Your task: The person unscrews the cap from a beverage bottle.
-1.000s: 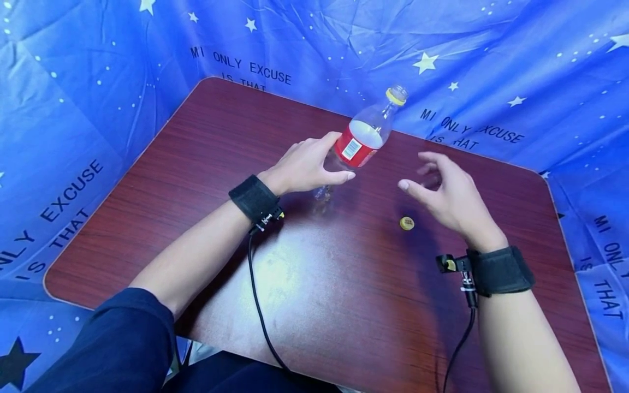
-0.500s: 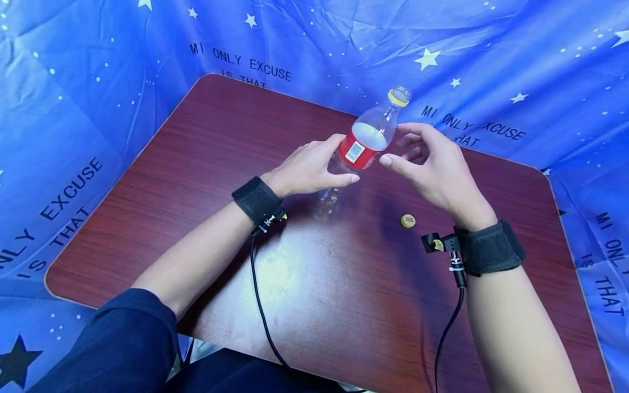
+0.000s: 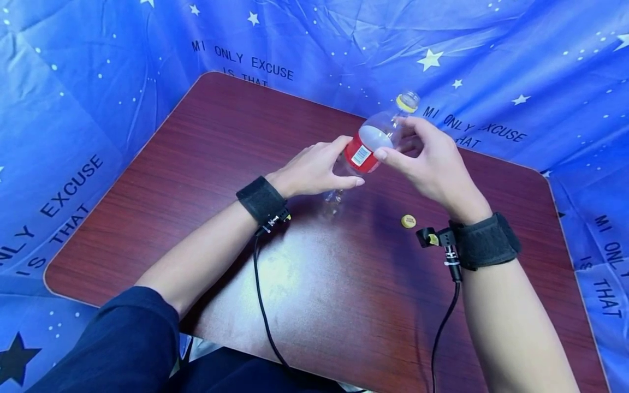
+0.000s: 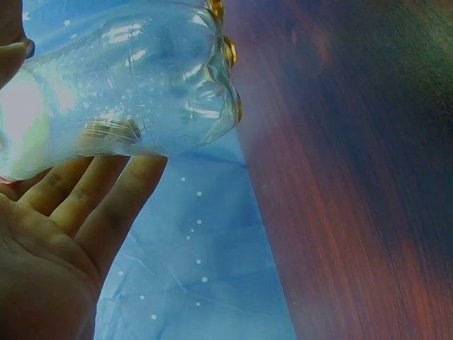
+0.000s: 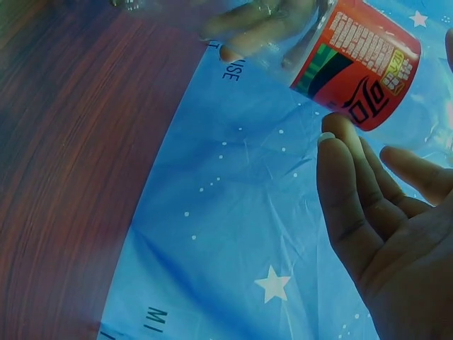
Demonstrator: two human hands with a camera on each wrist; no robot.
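Observation:
A clear plastic bottle (image 3: 366, 150) with a red label and a yellow neck ring leans toward the far right, its base low over the table. My left hand (image 3: 319, 166) grips its lower body; the left wrist view shows the fingers (image 4: 92, 191) under the clear base (image 4: 127, 78). My right hand (image 3: 422, 158) is at the bottle's upper part, thumb tip touching the label's edge and fingers loosely beside the shoulder. In the right wrist view the fingers (image 5: 354, 191) are fairly straight below the label (image 5: 354, 60). A small yellow cap (image 3: 408, 221) lies on the table under the right wrist.
The dark red wooden table (image 3: 319, 284) is ringed by a blue star-printed cloth (image 3: 98, 82) rising on all sides. Black wrist straps with cables (image 3: 260, 305) trail toward the near edge.
My right hand has moved up and left from above the cap to the bottle's upper part. The left hand kept its grip and the bottle tilted slightly more to the right.

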